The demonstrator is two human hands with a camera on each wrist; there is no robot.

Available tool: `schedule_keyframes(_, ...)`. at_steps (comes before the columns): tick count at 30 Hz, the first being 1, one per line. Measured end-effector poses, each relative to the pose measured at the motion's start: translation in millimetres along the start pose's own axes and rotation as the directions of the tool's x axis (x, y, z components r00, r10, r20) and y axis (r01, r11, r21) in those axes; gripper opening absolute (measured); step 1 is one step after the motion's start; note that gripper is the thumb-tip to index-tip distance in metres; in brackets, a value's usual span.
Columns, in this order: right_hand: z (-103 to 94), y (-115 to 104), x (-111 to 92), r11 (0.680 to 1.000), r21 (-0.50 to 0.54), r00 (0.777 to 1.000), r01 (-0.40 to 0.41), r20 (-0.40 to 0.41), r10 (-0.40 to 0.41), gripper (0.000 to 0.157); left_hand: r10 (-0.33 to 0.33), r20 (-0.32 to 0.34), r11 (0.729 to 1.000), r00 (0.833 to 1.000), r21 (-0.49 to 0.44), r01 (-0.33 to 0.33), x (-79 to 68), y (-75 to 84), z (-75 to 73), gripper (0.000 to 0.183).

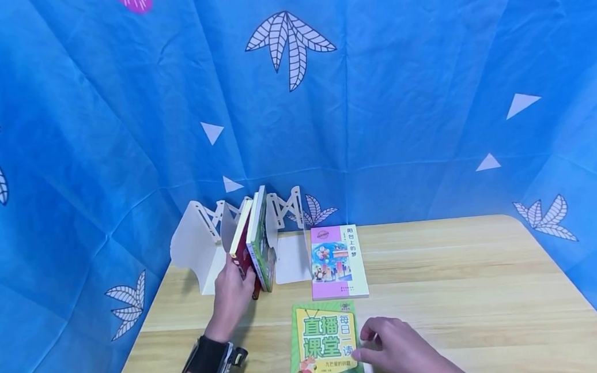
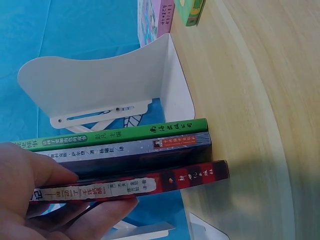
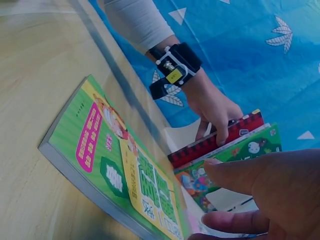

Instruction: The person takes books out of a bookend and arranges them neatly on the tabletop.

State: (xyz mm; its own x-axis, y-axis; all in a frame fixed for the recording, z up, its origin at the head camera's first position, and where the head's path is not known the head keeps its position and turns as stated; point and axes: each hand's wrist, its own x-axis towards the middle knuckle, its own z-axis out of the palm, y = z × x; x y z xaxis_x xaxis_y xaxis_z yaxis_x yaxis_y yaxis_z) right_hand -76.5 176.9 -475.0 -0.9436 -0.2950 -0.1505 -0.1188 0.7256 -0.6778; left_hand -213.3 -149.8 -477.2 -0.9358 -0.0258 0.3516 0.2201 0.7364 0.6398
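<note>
My left hand (image 1: 233, 289) pinches a red book (image 2: 200, 177) by its spine, thumb on one side and fingers on the other. That book stands upright, leaning a little, in a white expandable bookend (image 1: 188, 240). Right beside it stand a grey-blue book (image 2: 185, 151) and a green-spined book (image 2: 175, 129). My right hand (image 1: 398, 347) is at the right edge of a green-and-yellow book (image 1: 327, 352) lying flat near the front of the table. Its thumb and fingers are apart and loosely bent, with nothing gripped between them.
A pink-and-white book (image 1: 358, 269) lies flat just right of the bookend, behind the green-and-yellow one. The wooden table (image 1: 466, 273) runs to the right and meets a blue patterned cloth (image 1: 403, 115) at the back and sides.
</note>
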Motion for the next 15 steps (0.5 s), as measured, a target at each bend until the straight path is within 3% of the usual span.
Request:
schedule_keyframes(11,-1.5,-8.5,1.6,0.999,0.037,0.999,-0.027,0.037,0.026,0.069,-0.014,0.009,1.000,1.000,0.023,0.014,-4.9,2.6,-3.5,0.045)
schedule_keyframes(15,-1.1,-10.4,1.4,1.000,0.015,0.999,-0.005,0.050,0.004,0.073,-0.022,0.014,0.999,1.000,0.029,0.022,-6.7,3.2,-4.3,0.045)
